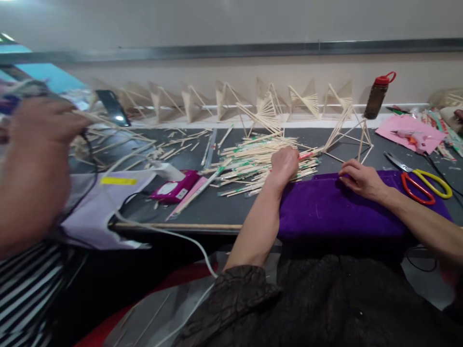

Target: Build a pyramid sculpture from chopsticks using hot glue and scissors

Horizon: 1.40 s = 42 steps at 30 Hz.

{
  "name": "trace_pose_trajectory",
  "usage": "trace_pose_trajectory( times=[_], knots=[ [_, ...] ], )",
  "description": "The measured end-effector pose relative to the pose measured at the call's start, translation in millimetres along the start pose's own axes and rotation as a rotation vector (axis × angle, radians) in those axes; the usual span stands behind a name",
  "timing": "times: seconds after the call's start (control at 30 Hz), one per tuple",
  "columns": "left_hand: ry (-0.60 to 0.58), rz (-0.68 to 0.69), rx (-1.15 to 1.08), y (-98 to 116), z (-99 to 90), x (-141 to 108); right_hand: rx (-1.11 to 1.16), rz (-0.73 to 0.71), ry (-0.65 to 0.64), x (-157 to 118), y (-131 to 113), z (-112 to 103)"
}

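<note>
My left hand (285,165) is closed in a fist over a heap of thin wooden sticks (258,156), many in clear wrappers with green print. From its thumb side pokes a thin red stick-like thing (306,155), its kind unclear. My right hand (361,180) hovers at or just above a folded purple cloth (325,207), fingers loosely bent and apart, nothing visible in them. Just behind it stands a frame of joined sticks (360,140). Scissors (415,178) with red and yellow handles lie to its right, partly on the cloth.
Twisted stick models (304,102) line the wall. At the right are a brown bottle (376,96) with red lid and a glue gun (412,138) on pink paper. A purple power box (177,187) sits left of the heap. Another person's arm (32,178) reaches in at left, blurred.
</note>
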<state>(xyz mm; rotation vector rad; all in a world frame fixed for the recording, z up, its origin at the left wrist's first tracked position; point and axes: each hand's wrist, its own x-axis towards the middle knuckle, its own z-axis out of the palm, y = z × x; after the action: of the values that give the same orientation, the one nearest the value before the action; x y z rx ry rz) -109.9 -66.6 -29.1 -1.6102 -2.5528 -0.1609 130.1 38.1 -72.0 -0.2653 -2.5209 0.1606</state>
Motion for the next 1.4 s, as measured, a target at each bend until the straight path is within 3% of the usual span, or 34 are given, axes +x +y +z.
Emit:
trace_pose_trajectory(
  times=[0.33,0.6,0.73,0.83,0.93,1.03,1.2,1.4],
  knots=[
    [-0.074,0.021,-0.052,3,-7.3,-5,-0.008,0.003,-0.046,0,2,-1],
    [0.164,-0.028,-0.238,-2,-3.3,-1,0.004,0.021,-0.056,0,2,-2],
    [0.33,-0.049,-0.518,-10,-7.7,2,0.022,0.049,-0.059,0,1,0],
    [0.438,-0.143,-1.027,-17,-17.4,4,0.112,0.072,-0.078,4,-2,-2],
    [0.36,-0.234,-1.56,-23,-27.9,5,0.245,0.135,-0.074,17,-8,-10],
    [0.226,-0.285,-1.873,-20,-34.2,5,0.439,0.257,-0.048,41,-18,-15],
    [0.071,-0.312,-1.972,1,-30.1,5,0.866,0.559,-0.12,82,-38,-6],
    [0.058,-0.303,-1.934,20,-16.3,1,1.084,0.652,-0.183,84,-48,14]
  ],
)
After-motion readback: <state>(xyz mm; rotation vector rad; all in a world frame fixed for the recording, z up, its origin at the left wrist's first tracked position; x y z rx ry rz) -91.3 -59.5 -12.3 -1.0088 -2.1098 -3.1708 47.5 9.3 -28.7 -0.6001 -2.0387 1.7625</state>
